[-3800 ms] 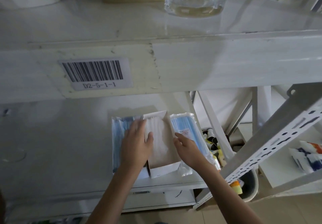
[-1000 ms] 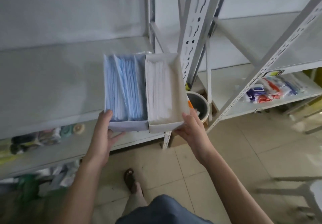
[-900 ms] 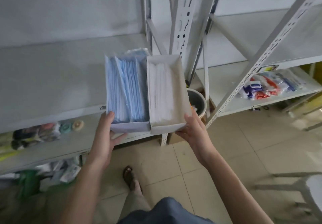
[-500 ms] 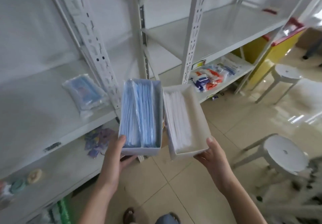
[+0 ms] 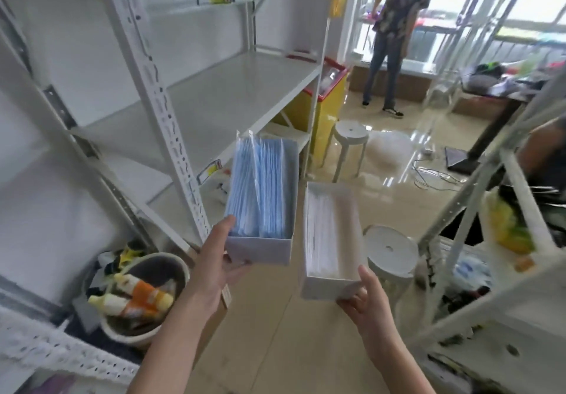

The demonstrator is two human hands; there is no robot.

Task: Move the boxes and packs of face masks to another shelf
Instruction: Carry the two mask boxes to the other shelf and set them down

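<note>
Head view: empty white shelf [image 5: 214, 93] lies ahead-left; left hand [image 5: 214, 266] grips the near end of the blue-mask box [image 5: 263, 197], nearer the shelf; right hand [image 5: 366, 303] holds the white-mask box [image 5: 330, 240], both long axes pointing away.

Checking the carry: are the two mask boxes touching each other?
No. The box of blue masks in the left hand sits apart from the box of white masks in the right hand.
</note>
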